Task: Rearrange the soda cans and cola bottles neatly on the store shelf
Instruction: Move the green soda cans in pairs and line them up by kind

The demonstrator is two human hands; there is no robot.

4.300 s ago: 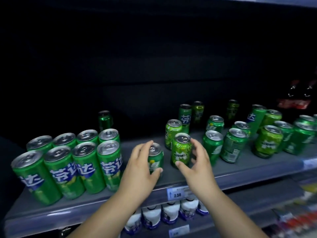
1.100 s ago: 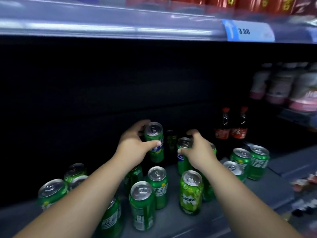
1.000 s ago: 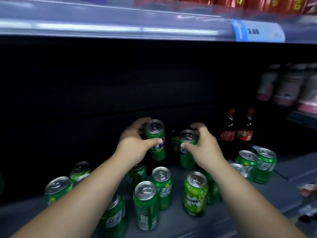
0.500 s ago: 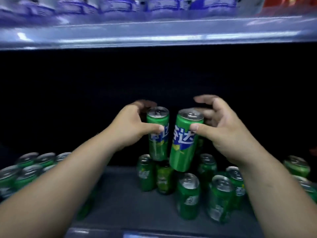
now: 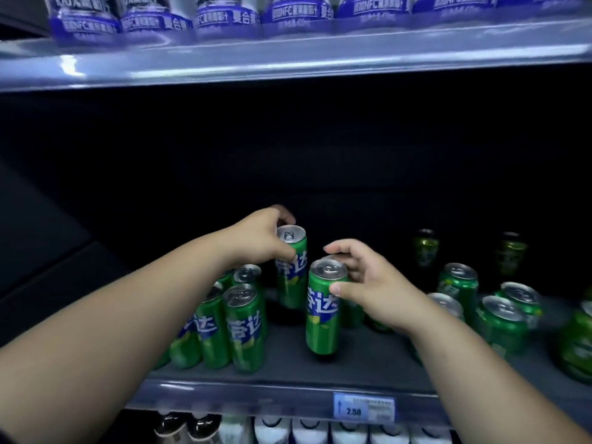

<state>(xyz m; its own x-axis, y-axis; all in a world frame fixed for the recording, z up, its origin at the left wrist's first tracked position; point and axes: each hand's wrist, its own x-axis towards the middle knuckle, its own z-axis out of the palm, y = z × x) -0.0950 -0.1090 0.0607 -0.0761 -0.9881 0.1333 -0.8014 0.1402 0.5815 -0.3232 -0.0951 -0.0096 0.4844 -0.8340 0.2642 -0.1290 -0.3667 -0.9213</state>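
Observation:
My left hand [image 5: 259,238] grips a tall green soda can [image 5: 291,270] near its top, behind a neat block of several tall green cans [image 5: 234,325] on the grey shelf [image 5: 288,366]. My right hand [image 5: 368,283] holds a second tall green can [image 5: 323,312] by its rim, thumb on the front, just right of that block; whether its base rests on the shelf I cannot tell. Several shorter green cans [image 5: 499,318] stand loosely scattered to the right. No cola bottles are in view.
An upper shelf [image 5: 288,56] carries blue-labelled bottles overhead. A price tag reading 2.50 [image 5: 363,408] sits on the shelf's front edge. White bottles [image 5: 304,431] fill the shelf below. The back of the middle shelf is dark.
Both hands have carried their tall cans down and to the left, from mid-air to beside the block of tall cans. The view has tilted down.

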